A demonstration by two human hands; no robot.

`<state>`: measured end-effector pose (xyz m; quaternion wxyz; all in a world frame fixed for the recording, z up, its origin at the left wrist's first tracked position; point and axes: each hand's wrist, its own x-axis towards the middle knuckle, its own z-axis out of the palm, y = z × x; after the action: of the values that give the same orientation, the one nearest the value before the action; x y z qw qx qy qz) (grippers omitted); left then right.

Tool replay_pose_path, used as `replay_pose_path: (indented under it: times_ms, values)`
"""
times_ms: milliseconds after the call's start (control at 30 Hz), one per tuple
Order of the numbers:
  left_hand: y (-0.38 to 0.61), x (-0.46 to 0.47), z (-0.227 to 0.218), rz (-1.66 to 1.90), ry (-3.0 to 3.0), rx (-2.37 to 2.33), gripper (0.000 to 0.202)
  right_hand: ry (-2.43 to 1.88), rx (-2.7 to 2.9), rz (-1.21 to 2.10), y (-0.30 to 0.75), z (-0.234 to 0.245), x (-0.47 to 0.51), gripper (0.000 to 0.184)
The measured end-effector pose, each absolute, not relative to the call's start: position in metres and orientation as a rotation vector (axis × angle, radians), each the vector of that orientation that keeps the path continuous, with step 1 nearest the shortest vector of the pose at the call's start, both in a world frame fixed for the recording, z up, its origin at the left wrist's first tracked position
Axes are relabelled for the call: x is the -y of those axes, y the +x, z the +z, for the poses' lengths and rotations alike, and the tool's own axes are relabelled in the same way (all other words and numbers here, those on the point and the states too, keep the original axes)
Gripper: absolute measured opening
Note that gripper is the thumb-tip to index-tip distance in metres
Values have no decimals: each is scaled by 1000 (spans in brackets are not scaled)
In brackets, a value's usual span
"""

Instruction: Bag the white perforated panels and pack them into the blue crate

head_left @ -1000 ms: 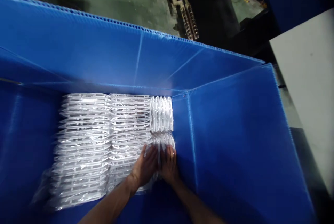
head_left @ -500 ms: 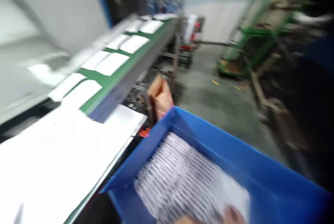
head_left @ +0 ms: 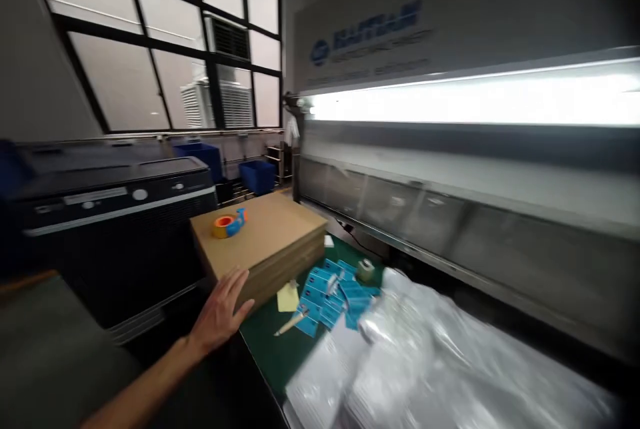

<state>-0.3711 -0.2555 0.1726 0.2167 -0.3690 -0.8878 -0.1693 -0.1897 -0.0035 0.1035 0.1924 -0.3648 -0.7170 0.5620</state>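
Observation:
My left hand is open with its fingers spread, at the near corner of a stack of flat brown cardboard sheets. I cannot tell whether it touches the stack. An orange and blue tape dispenser lies on top of the stack. Beyond the hand, on a green table mat, are a yellow note, a pen and several blue cards. A heap of clear plastic bags fills the lower right, blurred. My right hand is out of view.
A long machine with a bright lit strip runs along the right. A black machine stands to the left of the cardboard. Blue bins stand beside the windows in the background. A small tape roll sits on the mat.
My head has swung away from the blue bin, which is out of view. Both hands were pressing the wrapped stack there; now only my left hand shows, at the cardboard.

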Motion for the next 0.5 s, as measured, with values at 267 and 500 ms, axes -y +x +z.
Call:
replay_pose_path:
  times_ms: [267, 500]
  values:
    - [-513, 315, 110, -198, -1007, 2602, 52, -801, 2081, 2294, -432, 106, 92, 53]
    - [-526, 321, 105, -206, -1125, 2545, 39, -982, 2136, 2260, -538, 97, 120, 49]
